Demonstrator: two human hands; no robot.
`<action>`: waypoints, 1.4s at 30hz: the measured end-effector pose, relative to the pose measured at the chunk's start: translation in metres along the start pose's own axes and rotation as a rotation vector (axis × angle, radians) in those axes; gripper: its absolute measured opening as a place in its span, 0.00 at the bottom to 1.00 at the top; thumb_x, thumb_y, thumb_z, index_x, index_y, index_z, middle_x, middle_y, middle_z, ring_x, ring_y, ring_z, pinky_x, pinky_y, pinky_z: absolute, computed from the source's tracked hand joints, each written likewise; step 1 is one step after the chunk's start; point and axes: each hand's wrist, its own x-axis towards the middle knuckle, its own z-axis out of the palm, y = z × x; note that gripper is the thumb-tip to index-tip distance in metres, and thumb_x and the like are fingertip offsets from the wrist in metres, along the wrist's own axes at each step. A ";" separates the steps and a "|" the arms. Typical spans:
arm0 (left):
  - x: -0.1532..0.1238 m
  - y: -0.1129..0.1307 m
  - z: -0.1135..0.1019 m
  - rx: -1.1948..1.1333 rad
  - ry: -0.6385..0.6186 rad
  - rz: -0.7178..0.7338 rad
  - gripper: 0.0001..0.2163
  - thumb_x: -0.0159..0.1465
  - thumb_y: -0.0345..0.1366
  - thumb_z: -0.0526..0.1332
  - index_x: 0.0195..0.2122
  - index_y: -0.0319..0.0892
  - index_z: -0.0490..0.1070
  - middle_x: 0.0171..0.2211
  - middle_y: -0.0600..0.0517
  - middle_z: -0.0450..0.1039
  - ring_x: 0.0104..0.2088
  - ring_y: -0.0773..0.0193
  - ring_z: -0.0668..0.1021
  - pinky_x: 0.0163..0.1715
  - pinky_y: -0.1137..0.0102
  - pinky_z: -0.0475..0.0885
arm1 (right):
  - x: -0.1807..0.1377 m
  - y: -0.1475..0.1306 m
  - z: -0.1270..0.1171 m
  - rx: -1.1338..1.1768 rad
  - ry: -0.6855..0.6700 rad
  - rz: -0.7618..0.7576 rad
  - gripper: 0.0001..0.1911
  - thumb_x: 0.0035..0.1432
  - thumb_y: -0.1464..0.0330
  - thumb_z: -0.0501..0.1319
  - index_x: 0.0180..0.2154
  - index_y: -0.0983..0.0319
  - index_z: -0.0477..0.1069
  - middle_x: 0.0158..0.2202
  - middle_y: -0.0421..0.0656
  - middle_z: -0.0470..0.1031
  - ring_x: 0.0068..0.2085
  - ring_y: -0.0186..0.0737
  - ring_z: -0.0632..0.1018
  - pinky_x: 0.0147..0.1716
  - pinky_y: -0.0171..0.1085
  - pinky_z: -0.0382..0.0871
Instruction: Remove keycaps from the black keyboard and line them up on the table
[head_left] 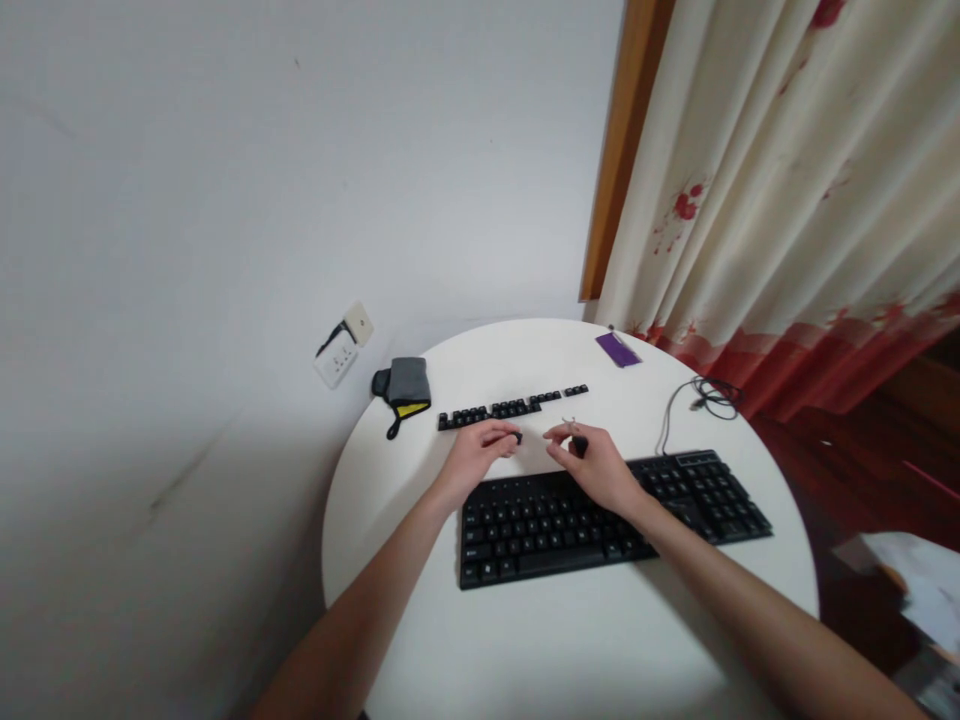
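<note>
Just above the keyboard's (570, 525) far edge, the left hand (480, 455) is curled palm-down, its fingertips pinched shut on a small dark keycap (516, 437). The right hand (596, 468) faces it, close but apart, with thumb and forefinger closed round a small dark puller tool (574, 436) (a thin wire loop shows at its top). Both forearms reach in from the near edge, the right one crossing the keyboard. Beyond the hands lies a row of loose keycaps (510, 408), laid out in a line on the round white worktop (570, 640). Key legends are too small to read. At the worktop's far left edge sits a grey pouch (406, 384) with a yellow patch; a purple card (617, 349) lies at the far side, and a coiled cable (705, 400) runs to the keyboard's right end. A wall socket (337, 358) and a red-patterned curtain (787, 200) stand behind.
</note>
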 end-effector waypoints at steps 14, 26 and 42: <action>-0.016 0.010 0.019 -0.155 -0.124 -0.023 0.10 0.60 0.39 0.68 0.37 0.37 0.77 0.31 0.49 0.78 0.32 0.65 0.77 0.36 0.71 0.71 | -0.013 -0.010 0.009 0.162 -0.012 -0.216 0.09 0.60 0.71 0.64 0.42 0.57 0.79 0.36 0.43 0.76 0.35 0.37 0.75 0.35 0.36 0.68; -0.017 0.013 0.025 -0.187 -0.132 -0.040 0.12 0.59 0.39 0.68 0.41 0.39 0.78 0.37 0.47 0.80 0.36 0.62 0.79 0.40 0.69 0.73 | -0.016 -0.013 0.011 0.091 0.096 -0.119 0.04 0.57 0.66 0.66 0.33 0.61 0.76 0.31 0.41 0.75 0.28 0.35 0.70 0.27 0.34 0.63; -0.018 0.015 0.025 -0.061 -0.147 -0.018 0.12 0.61 0.40 0.65 0.41 0.39 0.80 0.34 0.48 0.80 0.32 0.63 0.77 0.36 0.69 0.72 | -0.018 -0.009 0.010 0.106 0.058 -0.149 0.07 0.59 0.65 0.65 0.38 0.60 0.77 0.34 0.43 0.76 0.32 0.38 0.73 0.32 0.36 0.67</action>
